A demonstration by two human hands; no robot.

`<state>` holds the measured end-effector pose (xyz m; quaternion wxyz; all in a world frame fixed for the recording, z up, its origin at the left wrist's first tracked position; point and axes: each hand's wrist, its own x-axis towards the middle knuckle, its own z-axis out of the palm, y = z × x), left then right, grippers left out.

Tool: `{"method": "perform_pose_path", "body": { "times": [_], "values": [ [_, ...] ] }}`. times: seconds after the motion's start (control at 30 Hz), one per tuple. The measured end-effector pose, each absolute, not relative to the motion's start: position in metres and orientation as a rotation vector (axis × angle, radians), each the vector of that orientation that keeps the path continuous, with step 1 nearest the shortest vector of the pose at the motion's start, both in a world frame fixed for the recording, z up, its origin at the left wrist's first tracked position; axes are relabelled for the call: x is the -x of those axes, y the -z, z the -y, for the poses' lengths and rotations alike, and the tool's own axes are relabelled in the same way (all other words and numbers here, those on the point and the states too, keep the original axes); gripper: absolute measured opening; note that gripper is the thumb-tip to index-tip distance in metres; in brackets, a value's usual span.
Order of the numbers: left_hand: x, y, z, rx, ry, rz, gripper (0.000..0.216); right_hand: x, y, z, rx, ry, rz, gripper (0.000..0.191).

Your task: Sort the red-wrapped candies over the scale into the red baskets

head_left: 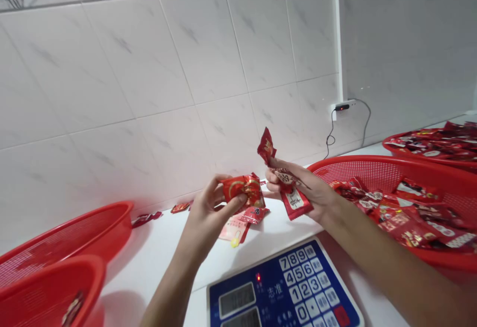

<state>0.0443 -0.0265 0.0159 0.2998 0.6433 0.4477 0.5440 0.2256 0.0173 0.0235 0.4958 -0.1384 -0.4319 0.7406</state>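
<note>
My left hand [219,205] is closed around a red and gold wrapped packet [246,190], thumb on its front. Beside it, my right hand [294,180] grips several small red snack packets [294,200]; one stands up above the fingers and another hangs below the palm. Both hands are raised over a blue digital scale [276,287] with a number keypad and a display too dim to read. Just behind the left hand, more red packets [255,214] and a pink packet [233,230] show; part of them is hidden by the fingers.
A red mesh basket [324,168] of red packets stands at right, with another full basket [395,140] behind it. Two red baskets [122,217] are at left. Loose packets [147,217] lie along the tiled wall. A cable [330,135] hangs from a wall socket.
</note>
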Motion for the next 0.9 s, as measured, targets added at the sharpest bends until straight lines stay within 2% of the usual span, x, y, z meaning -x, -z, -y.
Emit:
{"method": "perform_pose_path", "body": {
  "times": [0.1,0.37,0.6,0.77,0.9],
  "values": [
    [-0.058,-0.015,0.033,-1.814,-1.428,-1.279,0.024,-0.216,-0.019,-0.013,0.29,-1.728,1.031,0.016],
    [-0.068,-0.018,0.043,-1.924,-1.305,-1.286,0.024,-0.202,-0.009,-0.014,0.362,-1.439,0.866,0.017],
    [-0.056,-0.019,0.037,-1.845,-1.369,-1.294,0.029,-0.2,-0.007,-0.016,0.402,-1.438,0.806,0.017],
    [-0.057,-0.019,0.036,-1.751,-1.216,-1.196,0.04,-0.202,-0.006,-0.018,0.4,-1.382,0.871,0.014],
    [-0.049,-0.017,0.029,-1.813,-1.165,-1.301,0.038,-0.197,0.001,-0.021,0.41,-1.393,0.999,0.014]
  ]
}}
